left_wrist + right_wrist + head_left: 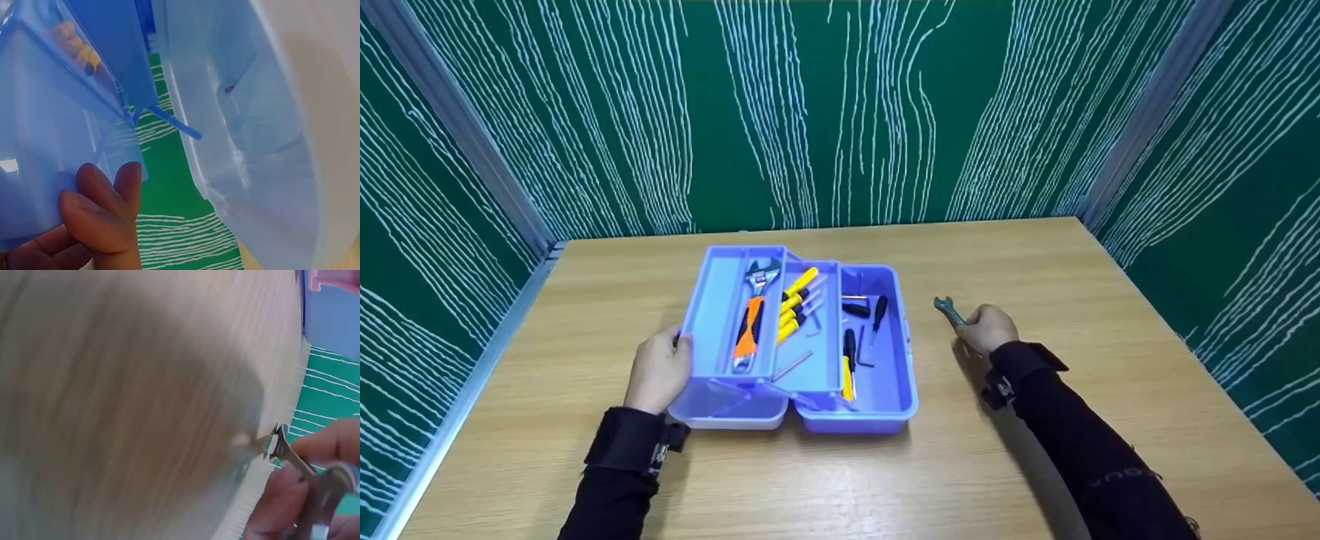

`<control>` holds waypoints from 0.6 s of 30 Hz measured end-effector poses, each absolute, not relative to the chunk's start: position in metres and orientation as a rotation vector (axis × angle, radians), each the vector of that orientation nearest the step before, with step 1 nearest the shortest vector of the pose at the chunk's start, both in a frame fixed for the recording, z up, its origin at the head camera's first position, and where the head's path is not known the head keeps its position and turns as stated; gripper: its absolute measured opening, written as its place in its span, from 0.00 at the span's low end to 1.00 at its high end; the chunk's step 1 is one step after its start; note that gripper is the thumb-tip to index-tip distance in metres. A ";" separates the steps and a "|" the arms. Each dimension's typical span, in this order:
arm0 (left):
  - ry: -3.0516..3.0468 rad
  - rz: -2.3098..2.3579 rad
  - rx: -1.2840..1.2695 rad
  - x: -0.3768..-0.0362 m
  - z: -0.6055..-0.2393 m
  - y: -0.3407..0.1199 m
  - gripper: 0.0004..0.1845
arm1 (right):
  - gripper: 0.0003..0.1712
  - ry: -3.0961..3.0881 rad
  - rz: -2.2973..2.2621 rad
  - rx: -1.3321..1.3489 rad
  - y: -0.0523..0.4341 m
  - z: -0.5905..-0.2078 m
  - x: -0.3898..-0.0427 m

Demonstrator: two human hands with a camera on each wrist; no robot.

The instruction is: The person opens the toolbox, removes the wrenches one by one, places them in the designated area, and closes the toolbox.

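The right hand [990, 330] pinches a metal open-jawed wrench [948, 309] between the smooth plastic toolbox [889, 391] and the wood-grained worktop's [1140, 352] right edge. The left hand [658, 367] grips the toolbox's raised rectangular tray [712, 322], beside slim yellow-handled screwdrivers [801, 281].

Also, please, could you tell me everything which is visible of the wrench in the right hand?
The wrench looks metallic, greenish-grey, with an open two-pronged end. The right hand grips it, this end pointing forward and leftward, right of the toolbox and apparently above the table. In the head view, the hand hides the rest.
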State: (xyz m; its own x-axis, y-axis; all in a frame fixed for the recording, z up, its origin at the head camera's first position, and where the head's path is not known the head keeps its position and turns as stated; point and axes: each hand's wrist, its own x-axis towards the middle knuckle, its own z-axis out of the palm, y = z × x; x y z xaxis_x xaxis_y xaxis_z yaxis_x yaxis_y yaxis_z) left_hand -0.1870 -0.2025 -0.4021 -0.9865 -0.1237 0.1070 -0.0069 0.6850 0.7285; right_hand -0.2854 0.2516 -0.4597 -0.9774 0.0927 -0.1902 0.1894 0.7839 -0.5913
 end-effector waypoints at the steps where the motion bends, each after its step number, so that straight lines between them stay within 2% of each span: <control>1: -2.748 -1.193 0.108 -0.187 -0.402 -0.203 0.22 | 0.16 2.826 -0.956 0.221 0.252 -0.460 -0.286; 8: -2.769 -1.189 0.113 -0.186 -0.403 -0.205 0.22 | 0.09 2.749 -0.958 0.209 0.255 -0.464 -0.288; 18: -2.750 -1.144 0.087 -0.185 -0.403 -0.204 0.20 | 0.08 2.721 -0.908 0.222 0.254 -0.464 -0.289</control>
